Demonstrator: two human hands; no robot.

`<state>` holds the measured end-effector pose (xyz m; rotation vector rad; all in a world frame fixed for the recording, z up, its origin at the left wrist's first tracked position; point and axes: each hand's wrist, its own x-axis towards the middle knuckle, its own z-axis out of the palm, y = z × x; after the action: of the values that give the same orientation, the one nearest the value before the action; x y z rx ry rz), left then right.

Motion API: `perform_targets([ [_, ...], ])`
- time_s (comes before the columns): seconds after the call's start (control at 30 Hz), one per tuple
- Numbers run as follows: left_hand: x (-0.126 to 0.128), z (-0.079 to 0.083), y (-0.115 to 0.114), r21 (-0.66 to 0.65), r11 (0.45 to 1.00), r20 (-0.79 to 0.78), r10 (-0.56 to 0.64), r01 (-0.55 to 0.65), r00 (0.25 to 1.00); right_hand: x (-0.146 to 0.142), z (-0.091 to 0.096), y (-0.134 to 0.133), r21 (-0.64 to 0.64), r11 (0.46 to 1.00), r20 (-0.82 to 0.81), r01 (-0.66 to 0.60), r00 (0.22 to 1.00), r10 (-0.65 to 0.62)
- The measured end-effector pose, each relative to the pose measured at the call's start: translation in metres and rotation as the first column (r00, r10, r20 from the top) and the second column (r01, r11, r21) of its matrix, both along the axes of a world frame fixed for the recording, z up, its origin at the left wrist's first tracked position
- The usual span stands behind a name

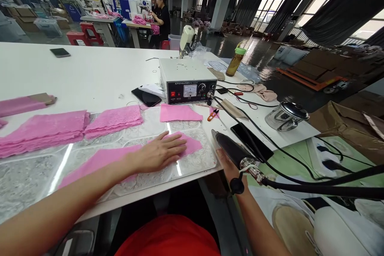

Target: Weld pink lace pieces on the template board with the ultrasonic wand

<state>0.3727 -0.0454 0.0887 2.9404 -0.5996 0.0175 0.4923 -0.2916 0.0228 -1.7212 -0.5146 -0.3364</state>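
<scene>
My left hand [164, 152] lies flat, fingers stretched out, on a pink fabric piece [192, 146] that rests on a clear-covered, stone-patterned board [207, 160]. Under my left forearm, more pink fabric [99, 160] spreads along the board. Beyond the table's front edge, my right hand [228, 168] grips a black ultrasonic handpiece [232, 146], its metal tip pointing up and left toward the board's right end. A cable runs from the handpiece's rear. The handpiece hides part of the right fingers.
Stacks of pink fabric [45, 128] lie at left. Behind the board stands a control box [189, 80] with a dial, a pink piece [180, 113] before it. Orange thread snips [213, 115], a dark phone [252, 141], a glass jar [285, 116] and cables [270, 152] occupy the right.
</scene>
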Motion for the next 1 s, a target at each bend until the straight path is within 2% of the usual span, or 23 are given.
perform_targets([
  [0.1,0.029,-0.004,-0.004,-0.029,0.997,-0.036,-0.076,0.075,0.996,-0.001,0.013,0.007,0.095,0.994,-0.025,0.06,0.998,-0.058],
  [0.17,0.043,-0.007,-0.003,-0.034,0.993,-0.064,-0.112,0.11,0.992,-0.001,0.017,0.012,0.144,0.989,-0.01,0.036,0.999,-0.035],
  [0.27,0.053,-0.012,-0.001,-0.049,0.991,-0.085,-0.132,0.128,0.988,0.001,0.014,0.015,0.193,0.981,0.008,0.007,1.0,-0.009],
  [0.33,0.056,-0.015,0.0,-0.063,0.99,-0.072,-0.13,0.125,0.989,0.006,0.009,0.016,0.276,0.961,-0.012,0.009,1.0,-0.006],
  [0.4,0.057,-0.019,0.0,-0.066,0.99,-0.047,-0.128,0.125,0.991,0.015,0.006,0.018,0.412,0.911,-0.065,0.031,0.998,-0.005],
  [0.5,0.057,-0.024,-0.001,-0.051,0.991,-0.021,-0.129,0.127,0.991,0.034,0.01,0.025,0.604,0.792,-0.159,0.088,0.987,0.012],
  [0.63,0.057,-0.027,-0.001,-0.039,0.992,-0.003,-0.123,0.123,0.992,0.062,0.032,0.037,0.751,0.644,-0.197,0.145,0.98,0.009],
  [0.7,0.056,-0.027,-0.002,-0.035,0.992,0.002,-0.119,0.119,0.993,0.068,0.044,0.04,0.788,0.597,-0.202,0.153,0.979,0.016],
  [0.77,0.056,-0.026,-0.003,-0.029,0.993,0.003,-0.116,0.116,0.993,0.068,0.055,0.04,0.8,0.589,-0.184,0.113,0.981,0.061],
  [0.83,0.056,-0.026,-0.003,-0.025,0.993,0.008,-0.116,0.116,0.993,0.061,0.064,0.038,0.792,0.609,-0.146,0.04,0.981,0.126],
  [1.0,0.055,-0.028,-0.004,-0.013,0.994,0.035,-0.109,0.109,0.993,0.039,0.073,0.037,0.762,0.646,-0.16,-0.052,0.951,0.266],
])
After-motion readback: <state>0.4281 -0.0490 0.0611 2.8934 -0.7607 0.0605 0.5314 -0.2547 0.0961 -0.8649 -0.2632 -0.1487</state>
